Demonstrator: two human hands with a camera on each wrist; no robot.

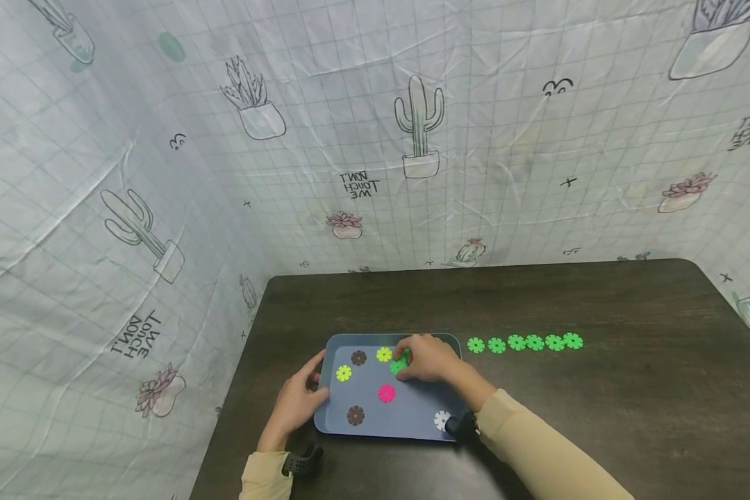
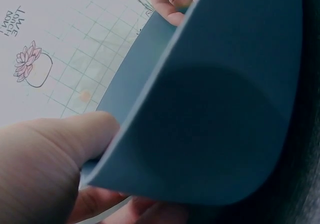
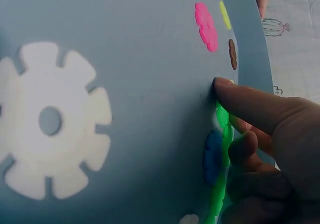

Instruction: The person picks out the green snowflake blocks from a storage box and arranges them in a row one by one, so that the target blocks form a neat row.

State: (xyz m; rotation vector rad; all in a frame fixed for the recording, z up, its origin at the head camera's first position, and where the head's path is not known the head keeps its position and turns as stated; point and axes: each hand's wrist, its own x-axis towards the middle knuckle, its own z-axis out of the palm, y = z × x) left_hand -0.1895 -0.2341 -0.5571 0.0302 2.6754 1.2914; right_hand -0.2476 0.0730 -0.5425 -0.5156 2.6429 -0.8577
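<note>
My left hand (image 1: 294, 406) grips the left rim of a blue-grey tray (image 1: 412, 417); in the left wrist view its thumb (image 2: 95, 134) lies over the tray's edge (image 2: 215, 124), fingers underneath. Inside the tray, at the upper middle, my right hand (image 1: 434, 360) pinches a green notched disc (image 1: 398, 367) between thumb and fingers. More green pieces (image 3: 219, 199) and a blue disc (image 3: 212, 158) lie beside that hand (image 3: 300, 139) in the right wrist view. The fingers partly hide the green pieces.
The tray also holds a pink disc (image 1: 386, 393), yellow discs (image 1: 344, 373), brown discs (image 1: 355, 415) and a white disc (image 1: 441, 419). Several green discs (image 1: 534, 342) form a row on the dark table (image 1: 600, 403) right of the tray. Behind hangs a patterned cloth (image 1: 494, 139).
</note>
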